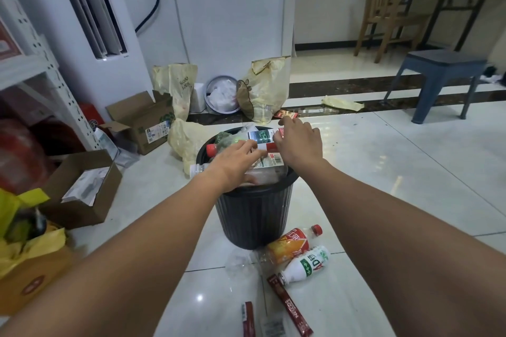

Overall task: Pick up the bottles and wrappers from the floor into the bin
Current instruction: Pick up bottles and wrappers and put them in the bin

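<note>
Nearest to the camera, on the white tiled floor [383, 172], lie two long dark red sachet wrappers: the shorter one [247, 319] at the left and the longer one [290, 306] to its right, with a small clear wrapper [272, 326] between them. A little farther, just in front of the bin, I see a crumpled clear plastic bottle [241, 261], then an orange juice bottle with a red cap [291, 245], and touching it a white milk-drink bottle with a green label [305, 265]. All of these are not yet picked up.

The black ribbed plastic bin [253, 216] stands in the middle and is already filled above its rim with clear bottles, some with red caps. One clear bottle [197, 168] lies against the left side of the bin, on the floor or over the rim; I cannot tell which.

The left hand [236, 160] lies flat on the heap with fingers spread, as if pressing; it grips nothing that I can see. The right hand [298, 142] is curled at the far right of the heap, fingertips on a clear bottle with a green and white label [260, 136]; whether it really grips it, I cannot tell.

Beyond the bin a small red wrapper [284, 114] and a yellow plastic bag [342, 103] stay on the floor.

I judge the task about half done, and the space in the bin may not be enough.
</note>
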Available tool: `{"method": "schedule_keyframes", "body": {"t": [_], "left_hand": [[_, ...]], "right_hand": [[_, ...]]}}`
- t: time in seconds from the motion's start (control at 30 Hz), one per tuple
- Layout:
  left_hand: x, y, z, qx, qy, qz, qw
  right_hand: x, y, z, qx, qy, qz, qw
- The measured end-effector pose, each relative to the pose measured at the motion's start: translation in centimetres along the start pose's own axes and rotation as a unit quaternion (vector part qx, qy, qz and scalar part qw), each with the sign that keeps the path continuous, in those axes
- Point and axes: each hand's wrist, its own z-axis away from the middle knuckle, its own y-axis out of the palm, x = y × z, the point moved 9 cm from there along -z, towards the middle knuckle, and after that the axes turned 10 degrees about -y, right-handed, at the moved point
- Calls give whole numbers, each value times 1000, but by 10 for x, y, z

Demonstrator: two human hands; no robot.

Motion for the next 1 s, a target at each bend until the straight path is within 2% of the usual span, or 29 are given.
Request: {"method": "schedule_keyframes", "body": {"t": [0.27,0.57,1.0], "left_hand": [[5,-5,8,16,-26,5,1000],[32,-44,32,-31,-166,94,981],[-23,-59,101,-59,-201,126,970]], "right_hand": [[9,-4,10,2,-15,-1,1000],[14,-18,28,6,-36,-14,999],[30,-39,113,-2,-45,-23,999]]}}
